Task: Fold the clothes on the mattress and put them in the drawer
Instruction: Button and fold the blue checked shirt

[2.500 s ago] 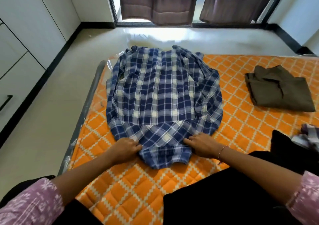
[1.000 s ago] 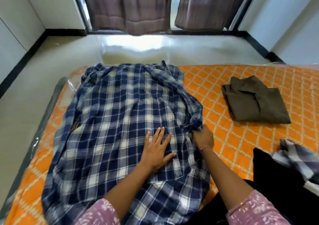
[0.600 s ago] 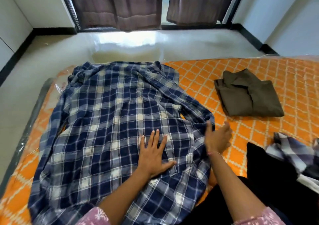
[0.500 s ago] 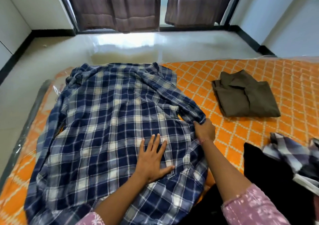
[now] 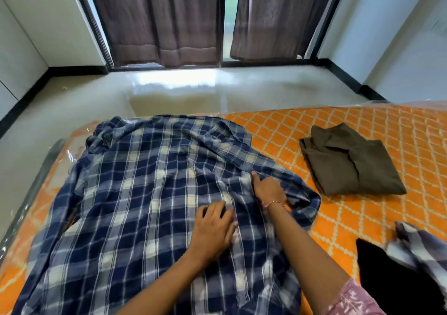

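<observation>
your left hand [image 5: 212, 232] presses flat, fingers loose, on the blue-and-white plaid cotton shirt [image 5: 145, 205] spread over the orange patterned mattress [image 5: 362, 208]; your right hand [image 5: 269, 189] pinches its sleeve edge inward. one olive-brown folded garment [image 5: 350, 167] done nearby; plaid shirt barely begun, drawer not in view, more clothes wait at right.

Blue plaid shirt [image 5: 145, 205] spread flat over orange mattress [image 5: 362, 213]; left hand [image 5: 212, 230] palm-down on shirt's middle, fingers slightly bent; right hand [image 5: 268, 189] just beside it, gripping shirt's right edge, bracelet at wrist; folded brown garment [image 5: 348, 167] lies apart to right; black cloth [image 5: 391, 281] and checked cloth [image 5: 418, 249] at lower right; curtains [image 5: 169, 19] behind.
</observation>
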